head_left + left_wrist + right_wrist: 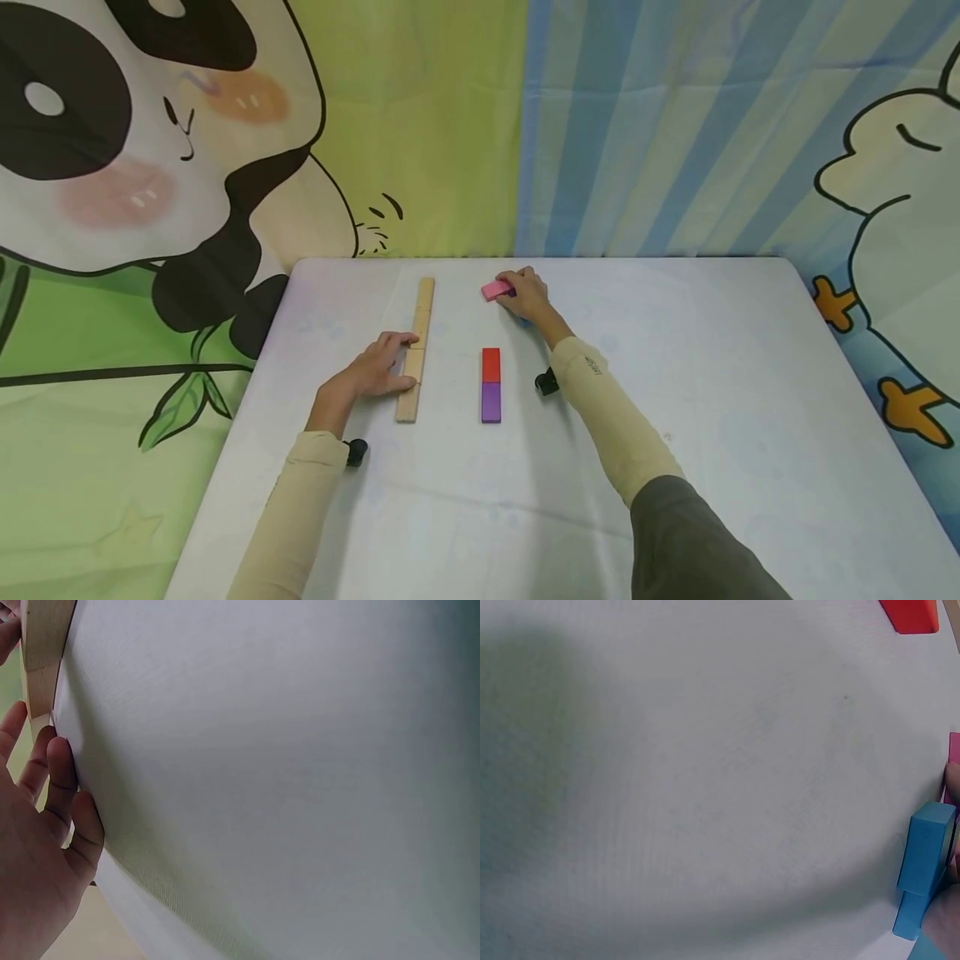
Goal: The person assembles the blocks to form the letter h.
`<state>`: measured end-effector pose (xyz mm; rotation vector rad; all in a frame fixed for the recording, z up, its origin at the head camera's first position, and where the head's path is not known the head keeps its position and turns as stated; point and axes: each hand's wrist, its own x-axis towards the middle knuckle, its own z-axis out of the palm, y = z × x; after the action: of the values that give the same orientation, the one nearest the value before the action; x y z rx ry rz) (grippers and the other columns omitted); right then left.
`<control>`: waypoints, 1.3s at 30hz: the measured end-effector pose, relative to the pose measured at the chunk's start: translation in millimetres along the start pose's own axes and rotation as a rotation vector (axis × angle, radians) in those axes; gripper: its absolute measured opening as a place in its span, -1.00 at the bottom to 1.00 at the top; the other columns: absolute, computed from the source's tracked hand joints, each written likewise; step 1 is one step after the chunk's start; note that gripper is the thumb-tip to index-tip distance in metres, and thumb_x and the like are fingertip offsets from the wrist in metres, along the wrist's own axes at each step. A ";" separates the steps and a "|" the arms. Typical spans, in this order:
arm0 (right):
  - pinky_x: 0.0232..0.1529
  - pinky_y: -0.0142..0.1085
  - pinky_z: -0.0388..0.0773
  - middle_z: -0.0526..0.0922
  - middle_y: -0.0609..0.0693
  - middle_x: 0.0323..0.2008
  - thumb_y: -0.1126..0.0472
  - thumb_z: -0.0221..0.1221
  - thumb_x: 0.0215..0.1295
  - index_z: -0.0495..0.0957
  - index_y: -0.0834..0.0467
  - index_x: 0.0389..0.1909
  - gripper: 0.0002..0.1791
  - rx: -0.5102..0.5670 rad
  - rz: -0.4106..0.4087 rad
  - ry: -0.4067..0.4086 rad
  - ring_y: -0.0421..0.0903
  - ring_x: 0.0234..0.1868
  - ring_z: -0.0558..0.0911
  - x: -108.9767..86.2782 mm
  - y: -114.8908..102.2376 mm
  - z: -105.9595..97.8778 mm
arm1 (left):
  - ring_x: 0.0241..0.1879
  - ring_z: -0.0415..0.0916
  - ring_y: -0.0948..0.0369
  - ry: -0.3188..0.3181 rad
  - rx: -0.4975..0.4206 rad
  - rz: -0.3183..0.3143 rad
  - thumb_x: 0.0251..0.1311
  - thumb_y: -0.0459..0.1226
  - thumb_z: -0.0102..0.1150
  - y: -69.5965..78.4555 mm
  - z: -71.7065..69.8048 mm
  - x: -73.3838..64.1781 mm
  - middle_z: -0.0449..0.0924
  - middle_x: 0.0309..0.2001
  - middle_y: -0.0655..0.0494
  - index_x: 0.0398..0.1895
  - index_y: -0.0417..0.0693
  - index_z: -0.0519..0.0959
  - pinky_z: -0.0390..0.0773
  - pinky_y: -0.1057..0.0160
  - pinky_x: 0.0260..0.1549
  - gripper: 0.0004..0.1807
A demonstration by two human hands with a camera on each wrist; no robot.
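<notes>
My left hand [378, 364] lies along the left side of a straight row of plain wooden blocks [409, 392], thumb and fingertips touching it. In the left wrist view the fingers [60, 769] are loosely bent beside the wooden pieces [45, 637]. Toward the back of the table my right hand [527, 296] pinches a pink block [495, 290] between thumb and fingers. Close by, blue blocks [928, 851] show in the right wrist view, mostly covered by the hand and wrist in the head view. A red block [491, 365] and a purple block [491, 402] lie end to end.
Everything sits on a white-covered table [712, 375]. Its back edge meets a hanging cloth [427, 125] printed with cartoon animals. The red and purple pair lies right of the wooden row, with a gap between them. Small black cameras [547, 382] are worn at both wrists.
</notes>
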<state>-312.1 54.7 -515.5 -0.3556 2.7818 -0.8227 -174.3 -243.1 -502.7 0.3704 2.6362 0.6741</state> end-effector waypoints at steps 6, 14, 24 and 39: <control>0.26 0.07 0.20 0.34 0.22 0.22 0.07 0.13 0.37 0.41 0.01 0.26 -0.54 0.014 -0.017 -0.001 0.15 0.23 0.36 -1.7 0.3 -0.8 | 0.27 0.21 -0.15 0.003 -0.006 0.007 0.15 -0.09 0.28 0.8 -0.1 -0.6 0.14 0.35 -0.15 0.42 0.03 0.14 0.27 -0.22 0.21 -0.20; 0.22 0.03 0.27 0.46 0.14 0.21 0.12 0.19 0.34 0.46 0.10 0.19 -0.58 0.128 -0.095 0.101 0.07 0.18 0.44 -1.1 -1.8 -5.1 | 0.24 0.23 -0.13 0.005 0.004 0.021 0.16 -0.07 0.28 0.0 -0.3 -0.2 0.16 0.34 -0.13 0.42 0.05 0.13 0.30 -0.19 0.19 -0.20; 0.17 -0.14 0.47 0.56 0.18 0.06 0.19 0.28 0.25 0.52 0.25 0.11 -0.57 0.251 -0.293 -0.046 0.06 0.07 0.53 -10.5 -29.3 8.2 | 0.25 0.23 -0.11 -0.006 0.004 -0.007 0.15 -0.05 0.28 -0.1 -0.6 0.8 0.15 0.35 -0.12 0.42 0.08 0.13 0.28 -0.20 0.21 -0.20; 0.01 -0.24 0.45 0.58 0.02 -0.10 0.05 0.32 0.21 0.57 0.10 0.03 -0.60 0.078 -0.202 -0.176 -0.09 -0.10 0.47 -17.9 -63.7 34.1 | 0.29 0.21 -0.12 -0.017 0.011 -0.013 0.16 -0.04 0.27 -5.0 1.7 5.6 0.13 0.36 -0.12 0.43 0.11 0.11 0.27 -0.22 0.24 -0.18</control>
<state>-275.2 -9.2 -505.6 -0.6696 2.5721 -0.8941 -179.3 -244.7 -508.4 0.3606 2.6251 0.6503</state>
